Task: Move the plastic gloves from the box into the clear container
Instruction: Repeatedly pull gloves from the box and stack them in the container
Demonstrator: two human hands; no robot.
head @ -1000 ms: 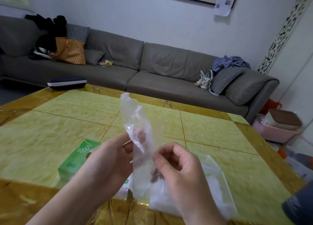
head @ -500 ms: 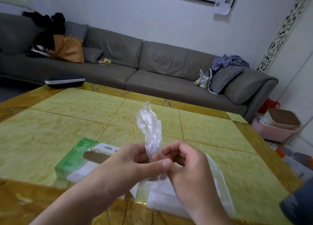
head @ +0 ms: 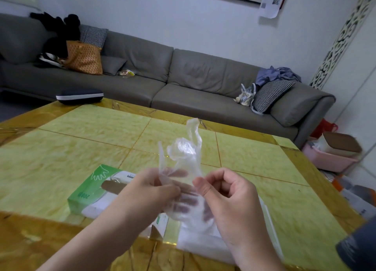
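Pinching crumpled clear glove [head: 184,154]: left hand [head: 146,191], right hand [head: 230,195], above table.

box [head: 89,191] on table [head: 81,140] left of clear container [head: 205,244], sofa [head: 183,83] behind

head view: my only camera, worn on the head | faces forward and down over the table [head: 81,148], sofa [head: 183,83] beyond its far edge | close to the table's near edge | no second view
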